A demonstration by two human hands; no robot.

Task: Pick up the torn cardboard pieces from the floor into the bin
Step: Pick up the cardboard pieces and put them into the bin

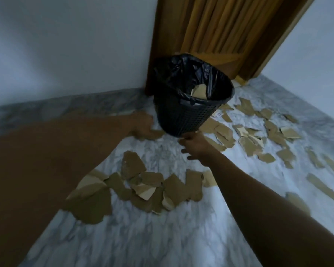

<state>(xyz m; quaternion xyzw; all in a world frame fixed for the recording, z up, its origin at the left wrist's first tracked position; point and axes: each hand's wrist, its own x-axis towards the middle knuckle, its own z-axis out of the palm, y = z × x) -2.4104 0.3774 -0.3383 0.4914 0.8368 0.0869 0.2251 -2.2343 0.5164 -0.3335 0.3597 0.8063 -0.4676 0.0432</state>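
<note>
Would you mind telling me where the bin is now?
In the head view the bin stands centre frame before the wooden door, the left hand left of its base, the right hand just below.

One view is given, from a camera worn on the head. The floor [162,237] is looked down on from near, toward the bin [187,116] and wall [66,45].

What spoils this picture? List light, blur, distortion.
Head view: dim, bluish light, no glare; head view: left arm and nearby cardboard pieces smeared by blur; head view: door frame and bin lean, likely wide-angle distortion.
</note>
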